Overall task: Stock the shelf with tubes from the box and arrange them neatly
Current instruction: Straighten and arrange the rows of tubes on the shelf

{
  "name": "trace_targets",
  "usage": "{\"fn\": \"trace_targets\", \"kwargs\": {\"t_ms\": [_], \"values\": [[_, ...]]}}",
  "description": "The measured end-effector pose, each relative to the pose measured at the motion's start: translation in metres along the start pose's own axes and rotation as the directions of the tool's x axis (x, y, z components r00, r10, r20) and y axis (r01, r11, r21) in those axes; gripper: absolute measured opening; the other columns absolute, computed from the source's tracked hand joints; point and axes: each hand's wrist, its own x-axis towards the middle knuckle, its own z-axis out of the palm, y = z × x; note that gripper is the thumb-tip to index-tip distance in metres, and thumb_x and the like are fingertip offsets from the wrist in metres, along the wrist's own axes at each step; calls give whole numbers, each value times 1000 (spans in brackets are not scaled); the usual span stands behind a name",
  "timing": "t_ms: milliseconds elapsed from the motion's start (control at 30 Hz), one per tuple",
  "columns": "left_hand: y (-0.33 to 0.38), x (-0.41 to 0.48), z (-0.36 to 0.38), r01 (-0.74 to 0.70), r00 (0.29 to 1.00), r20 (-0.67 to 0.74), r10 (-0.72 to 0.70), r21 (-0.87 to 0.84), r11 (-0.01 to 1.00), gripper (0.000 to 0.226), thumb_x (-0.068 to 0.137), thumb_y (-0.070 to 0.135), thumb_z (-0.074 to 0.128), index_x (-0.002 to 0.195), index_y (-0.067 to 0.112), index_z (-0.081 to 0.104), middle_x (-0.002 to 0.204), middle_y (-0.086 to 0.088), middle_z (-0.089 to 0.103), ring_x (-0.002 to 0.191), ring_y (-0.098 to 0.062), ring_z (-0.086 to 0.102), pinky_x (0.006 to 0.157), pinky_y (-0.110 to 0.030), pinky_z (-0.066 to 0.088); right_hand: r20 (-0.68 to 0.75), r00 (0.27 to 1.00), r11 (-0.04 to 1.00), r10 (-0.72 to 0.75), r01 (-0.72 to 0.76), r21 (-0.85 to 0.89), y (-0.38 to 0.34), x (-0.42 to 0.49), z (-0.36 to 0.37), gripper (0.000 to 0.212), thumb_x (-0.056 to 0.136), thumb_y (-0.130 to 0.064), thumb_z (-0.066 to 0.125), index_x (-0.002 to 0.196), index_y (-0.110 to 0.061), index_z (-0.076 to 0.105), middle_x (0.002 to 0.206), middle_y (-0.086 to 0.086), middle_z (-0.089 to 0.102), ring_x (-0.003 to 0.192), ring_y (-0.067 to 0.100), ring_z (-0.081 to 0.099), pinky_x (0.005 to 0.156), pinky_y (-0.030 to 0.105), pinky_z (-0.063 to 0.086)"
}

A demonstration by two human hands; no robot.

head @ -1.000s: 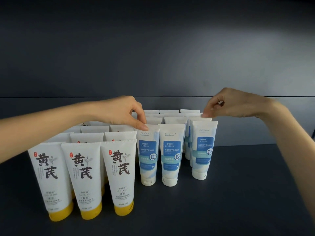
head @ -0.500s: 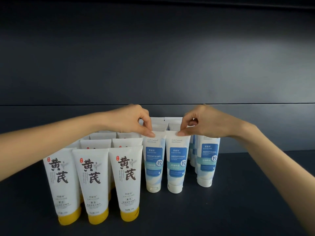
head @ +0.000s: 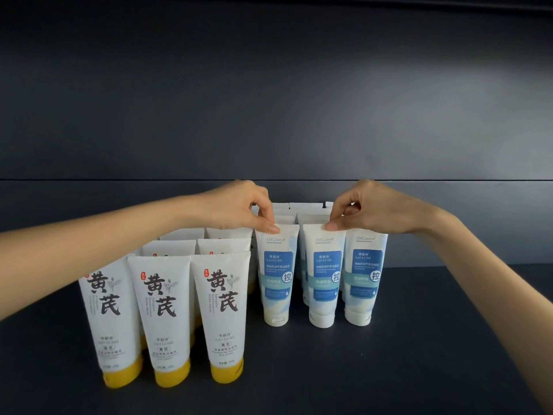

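Hands: left, right pinch blue tubes' tops.

Left arm: bare, enters from the left edge and reaches forward, wrist nearly straight.
Left hand: back of the hand up, fingers curled; thumb and forefinger pinch the top edge of the left blue tube.
Right arm: bare, rises from the lower right corner, wrist bent.
Right hand: back up, thumb and forefinger pinch the top edge of the middle blue tube.

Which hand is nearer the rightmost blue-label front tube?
Right. The right hand pinches the middle tube, just beside the rightmost tube; the left hand pinches the leftmost blue tube, farther away.
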Motion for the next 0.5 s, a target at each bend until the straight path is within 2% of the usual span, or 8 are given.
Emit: {"fn": "trace_targets", "kwargs": {"t_ms": [100,267,367,433,500], "values": [[1,2,0,-6,1000,6,6,3,1000,16,79,29,73,65,27,66,77,11,52,58,12,48,54,-6,34,6,1000,1000,-7,6,20,1,0,1,17,81,-27,73,72,-13,72,58,-12,55,54,0,44,56,10,38],[2,2,0,-20,1000,13,20,42,999,16,79,29,73,65,27,67,78,10,54,58,10,48,54,-7,34,27,1000,997,-10,8,72,3,1,0,15,81,-26,74,72,-13,73,54,-14,55,51,-2,44,54,7,36],[3,3,-2,-22,1000,13,21,84,996,15,79,34,73,65,30,67,79,12,55,59,9,48,56,-12,32,35,999,995,4,-7,99,5,1,-1,12,80,-26,74,74,-15,74,57,-16,62,52,-6,49,56,4,37],[3,3,-2,-15,1000,5,14,106,994,14,78,37,74,66,32,68,79,13,57,61,10,48,60,-21,33,32,999,994,19,-23,107,6,1,-2,12,79,-28,74,75,-17,75,64,-13,67,57,-6,52,58,4,39],[2,3,-2,-15,1000,8,15,118,993,12,77,39,74,68,32,69,81,13,59,63,11,48,59,-20,33,17,1000,992,21,-23,126,8,0,-4,14,79,-31,73,75,-18,76,69,-5,70,60,-4,54,60,6,41]]}}
